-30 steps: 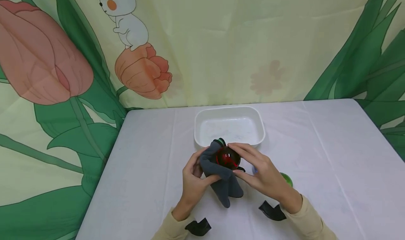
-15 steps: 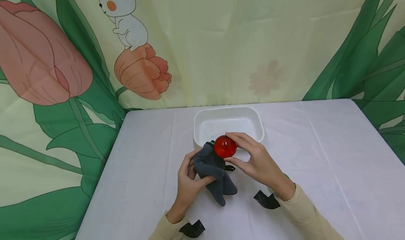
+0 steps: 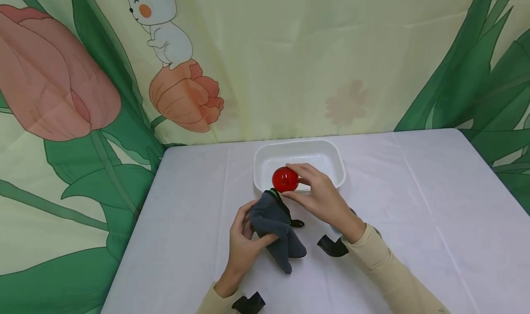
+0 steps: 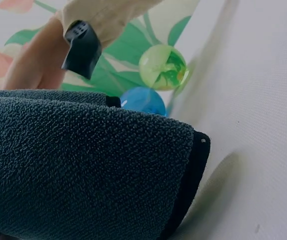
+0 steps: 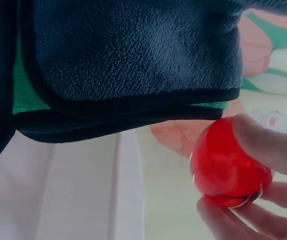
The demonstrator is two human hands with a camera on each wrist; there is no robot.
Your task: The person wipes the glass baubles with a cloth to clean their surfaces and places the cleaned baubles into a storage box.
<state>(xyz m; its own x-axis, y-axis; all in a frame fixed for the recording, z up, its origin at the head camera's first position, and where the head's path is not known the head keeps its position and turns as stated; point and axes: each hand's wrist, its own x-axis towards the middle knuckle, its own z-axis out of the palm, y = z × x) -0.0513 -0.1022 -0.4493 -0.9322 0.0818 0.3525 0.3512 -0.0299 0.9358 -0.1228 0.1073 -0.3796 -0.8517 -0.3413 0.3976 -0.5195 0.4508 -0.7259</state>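
Note:
Between thumb and fingers, my right hand (image 3: pixel 325 202) holds a glossy, see-through red ball (image 3: pixel 284 179), which overlaps the front edge of a white basin (image 3: pixel 298 142) in the head view. My left hand (image 3: pixel 243 246) grips a folded dark blue-grey cloth (image 3: pixel 268 218) with black edging and a small black loop (image 3: pixel 297 223). A green inner side of the cloth (image 5: pixel 27 92) shows in the right wrist view. There the red ball (image 5: pixel 231 162) sits just below the cloth's bound edge. The left hand's fingers are partly hidden behind the cloth.
A blue ball (image 4: pixel 143 101) and a green see-through ball (image 4: pixel 163 67) lie on the white-covered table (image 3: pixel 198 199), mostly hidden by the right forearm in the head view. Behind the table hangs a flower-printed curtain (image 3: pixel 290 75). Black straps (image 3: pixel 332 246) are on both wrists.
The right hand has drawn the red ball out from the cloth's fold, up and to the left toward the basin. The left hand, still gripping the cloth, has shifted slightly left and down.

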